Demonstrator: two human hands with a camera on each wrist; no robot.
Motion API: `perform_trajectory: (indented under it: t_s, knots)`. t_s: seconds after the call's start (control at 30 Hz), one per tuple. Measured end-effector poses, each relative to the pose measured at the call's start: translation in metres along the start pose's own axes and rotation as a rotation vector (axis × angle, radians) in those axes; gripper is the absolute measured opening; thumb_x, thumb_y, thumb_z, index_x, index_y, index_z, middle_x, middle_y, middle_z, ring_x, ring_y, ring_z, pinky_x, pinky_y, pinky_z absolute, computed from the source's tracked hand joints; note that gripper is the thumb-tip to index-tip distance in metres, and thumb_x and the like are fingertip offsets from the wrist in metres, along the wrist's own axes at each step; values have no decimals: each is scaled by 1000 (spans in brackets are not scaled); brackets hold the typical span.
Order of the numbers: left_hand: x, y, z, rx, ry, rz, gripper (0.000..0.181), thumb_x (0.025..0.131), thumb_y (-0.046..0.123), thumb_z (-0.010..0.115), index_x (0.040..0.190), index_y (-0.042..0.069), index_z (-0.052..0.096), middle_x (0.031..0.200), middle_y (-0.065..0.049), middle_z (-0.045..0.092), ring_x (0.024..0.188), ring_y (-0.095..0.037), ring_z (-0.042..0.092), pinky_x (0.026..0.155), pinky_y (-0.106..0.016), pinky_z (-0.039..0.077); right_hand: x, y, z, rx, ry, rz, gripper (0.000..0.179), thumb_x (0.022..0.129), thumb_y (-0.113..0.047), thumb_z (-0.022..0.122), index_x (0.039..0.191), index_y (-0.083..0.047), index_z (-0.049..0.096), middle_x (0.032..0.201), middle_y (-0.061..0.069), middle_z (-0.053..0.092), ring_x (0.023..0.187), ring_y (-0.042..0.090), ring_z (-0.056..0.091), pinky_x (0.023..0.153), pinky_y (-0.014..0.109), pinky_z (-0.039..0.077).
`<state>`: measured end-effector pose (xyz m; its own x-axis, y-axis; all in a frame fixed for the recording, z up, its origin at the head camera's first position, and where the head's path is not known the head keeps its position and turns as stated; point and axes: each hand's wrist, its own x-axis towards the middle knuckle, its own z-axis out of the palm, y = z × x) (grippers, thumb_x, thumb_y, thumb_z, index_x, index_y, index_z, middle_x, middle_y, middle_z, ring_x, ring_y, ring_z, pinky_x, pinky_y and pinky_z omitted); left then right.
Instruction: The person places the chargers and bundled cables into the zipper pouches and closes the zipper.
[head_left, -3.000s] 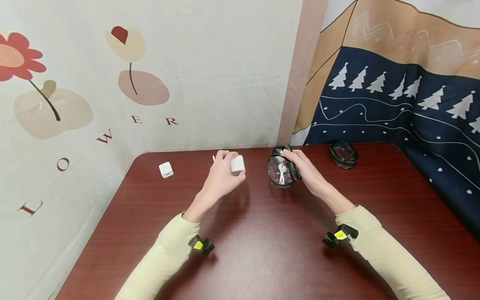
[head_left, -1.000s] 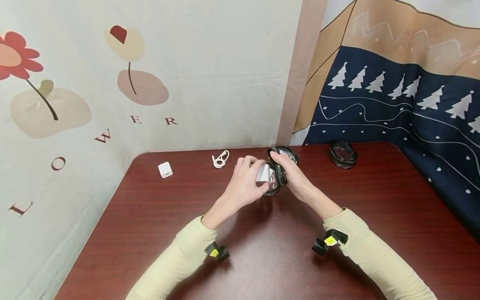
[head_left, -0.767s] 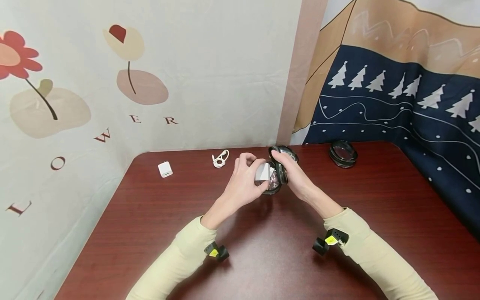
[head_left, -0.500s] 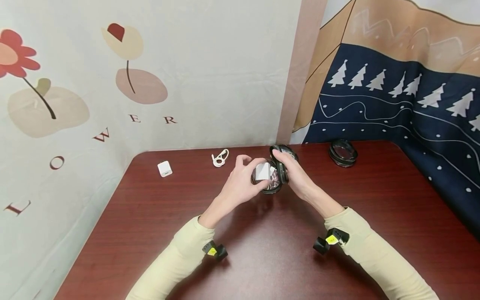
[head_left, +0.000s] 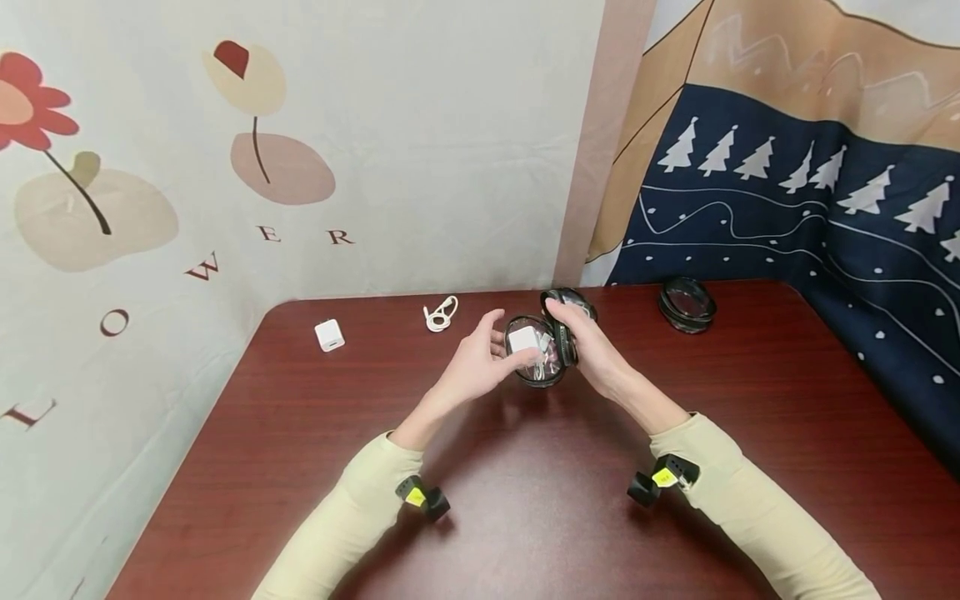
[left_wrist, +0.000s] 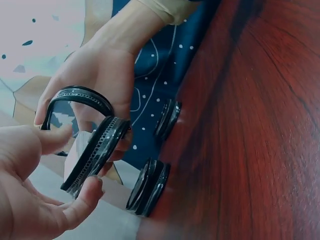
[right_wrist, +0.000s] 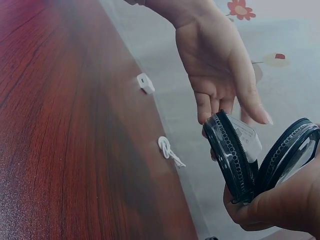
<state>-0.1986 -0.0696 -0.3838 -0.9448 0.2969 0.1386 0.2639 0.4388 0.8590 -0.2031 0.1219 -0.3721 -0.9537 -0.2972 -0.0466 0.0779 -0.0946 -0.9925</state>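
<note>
"2 halves of your clear round zip pouch (right_wrist: 229, 159) are spread apart above the bench (head_left: 517, 517). How are you holding it?"

"Your right hand (head_left: 588, 346) grips the right half. Your left hand (head_left: 476, 364) is wide, fingers spread around the other half; I can't tell if they touch it."

"Where's the white charger (head_left: 523, 338)?"

"Inside that left half, poking past the zip rim."

"And around you?"

"A coiled white cable (head_left: 441, 315) and a spare charger (head_left: 329, 335) lie to your left; a second pouch (left_wrist: 148, 189) sits behind your right hand, a third pouch (head_left: 687, 306) farther right."
</note>
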Motion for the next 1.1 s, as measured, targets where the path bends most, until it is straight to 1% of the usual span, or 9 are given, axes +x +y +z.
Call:
perform_trajectory:
  t_s: [0.07,0.17,0.3,0.43,0.57,0.7,0.9,1.0,1.1]
  knots:
    - [0,0,0,-79,-11,-59,67,95,24,71,145,-9,40,108,-22,67,88,-28,69,83,-43,57,0,1,0,-7,2,8,40,104,-41,41,124,-7,47,114,7,52,99,14,55,91,30,45]
    - [1,1,0,-230,-41,-131,51,102,20,60,138,-13,47,109,-25,67,85,-30,70,84,-48,57,0,2,0,-35,-2,16,39,102,-41,44,121,-7,45,115,7,48,98,15,52,88,30,43]
    - [0,1,1,-405,-73,-210,42,105,17,54,134,-13,50,111,-25,66,84,-25,70,82,-43,59,-1,3,1,-81,23,29,35,101,-41,49,112,-8,43,112,8,45,97,19,49,82,32,42]
    - [0,1,1,-517,-84,-257,40,106,16,50,133,-14,49,109,-21,64,83,-22,68,78,-39,60,-3,3,3,-152,53,49,37,100,-39,54,118,-10,42,125,11,44,115,24,45,94,38,37]
    - [-1,2,-1,-564,-84,-263,39,108,20,46,129,-12,52,99,-15,65,80,-20,68,79,-38,60,-3,5,3,-234,48,43,45,98,-39,60,123,-6,42,134,13,40,127,28,39,103,44,33]
    - [-2,4,-3,-604,-91,-273,43,108,27,44,128,-10,53,92,-13,67,77,-19,69,81,-39,60,-2,6,2,-292,46,45,54,95,-42,66,126,-4,44,132,13,41,121,29,42,97,43,38]
    - [-1,5,-5,-637,-146,-273,51,108,35,43,134,-9,52,94,-12,70,78,-17,69,84,-41,59,-4,6,3,-378,48,98,82,89,-44,74,148,-3,35,144,18,45,130,32,46,107,48,40]
    - [-2,6,-5,-641,-163,-274,52,107,36,45,133,-8,53,93,-11,70,78,-17,69,84,-41,59,-4,7,3,-413,50,110,89,86,-44,78,151,-4,34,145,19,47,131,32,49,108,49,40]
    - [-1,6,-4,-637,-163,-282,47,105,31,50,128,-9,54,91,-9,69,77,-15,69,83,-39,59,-4,9,3,-430,31,100,89,85,-41,80,151,-3,34,143,20,49,129,33,51,107,49,42]
